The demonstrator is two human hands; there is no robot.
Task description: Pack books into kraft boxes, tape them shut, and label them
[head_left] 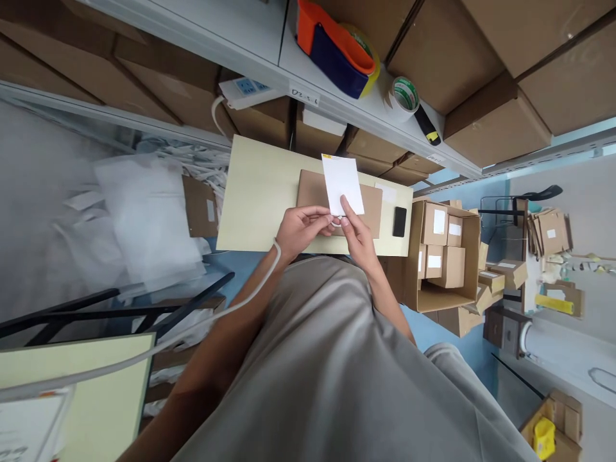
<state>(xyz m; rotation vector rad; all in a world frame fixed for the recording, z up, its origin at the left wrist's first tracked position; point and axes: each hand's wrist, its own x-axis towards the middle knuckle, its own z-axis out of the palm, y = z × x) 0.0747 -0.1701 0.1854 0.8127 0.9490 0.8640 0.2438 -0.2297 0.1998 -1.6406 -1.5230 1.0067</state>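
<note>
Both hands meet at the lower edge of a white paper sheet (343, 183), which has a small yellow-orange mark at its top left corner. My left hand (301, 230) is closed in a pinch at the sheet's lower left corner. On the other side, my right hand (357, 234) grips the lower edge, with a finger lying along the sheet's face. A small white curl (337, 222) shows between the fingertips; what it belongs to is unclear. Beneath lies a flat brown cardboard piece (372, 205) on the pale yellow table (262, 192).
A black phone (399, 222) lies at the table's right end, beside an open carton (474, 256) of small boxes. Above, a shelf holds a tape dispenser (337, 58), a tape roll (403, 96) and a cutter (427, 125). A grey cable (226, 311) crosses my left wrist.
</note>
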